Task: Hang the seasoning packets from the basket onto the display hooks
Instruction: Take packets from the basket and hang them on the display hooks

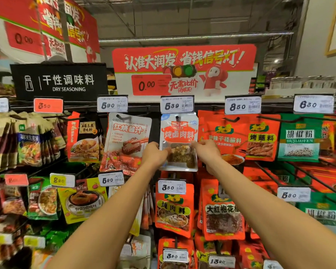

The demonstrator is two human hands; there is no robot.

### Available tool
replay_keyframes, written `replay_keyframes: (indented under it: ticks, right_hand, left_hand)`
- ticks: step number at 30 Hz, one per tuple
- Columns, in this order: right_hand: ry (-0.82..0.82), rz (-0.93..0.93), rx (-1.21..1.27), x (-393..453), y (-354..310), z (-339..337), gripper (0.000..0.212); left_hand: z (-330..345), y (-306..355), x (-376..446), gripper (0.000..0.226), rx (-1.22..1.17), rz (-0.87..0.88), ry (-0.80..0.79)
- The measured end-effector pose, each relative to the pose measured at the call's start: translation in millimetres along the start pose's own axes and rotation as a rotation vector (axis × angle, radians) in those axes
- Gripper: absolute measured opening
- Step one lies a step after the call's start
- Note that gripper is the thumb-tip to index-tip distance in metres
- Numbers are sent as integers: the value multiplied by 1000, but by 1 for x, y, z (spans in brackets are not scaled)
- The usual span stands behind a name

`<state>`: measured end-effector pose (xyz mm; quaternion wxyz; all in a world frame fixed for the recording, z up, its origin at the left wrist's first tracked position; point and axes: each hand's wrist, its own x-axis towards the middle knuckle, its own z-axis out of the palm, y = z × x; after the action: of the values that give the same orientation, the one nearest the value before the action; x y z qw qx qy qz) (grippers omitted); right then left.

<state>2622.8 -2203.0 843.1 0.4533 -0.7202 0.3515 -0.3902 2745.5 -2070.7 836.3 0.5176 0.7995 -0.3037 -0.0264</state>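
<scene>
A clear and orange seasoning packet [179, 133] with brown spices in its lower window hangs at the top row of the display, its hole around a black hook [177, 119] under the 5.89 price tag. My left hand [156, 154] pinches the packet's left edge. My right hand [207, 150] pinches its right edge. Both arms reach straight forward at chest height. The basket is not in view.
Neighbouring hooks carry a white braising sauce packet [126, 141] to the left and red dipping spice packets [224, 139] to the right. Below hang more red packets [174, 209] with price tags. A black dry seasoning sign [59, 81] and a red promo board [183, 69] sit above.
</scene>
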Motion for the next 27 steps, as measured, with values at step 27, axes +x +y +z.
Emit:
replay_keyframes:
  ticks: [27]
  right_hand:
    - [-396,487,237,-180,284,-213,23]
  left_hand:
    - [168,-70,-309,14,-499,-633,-206]
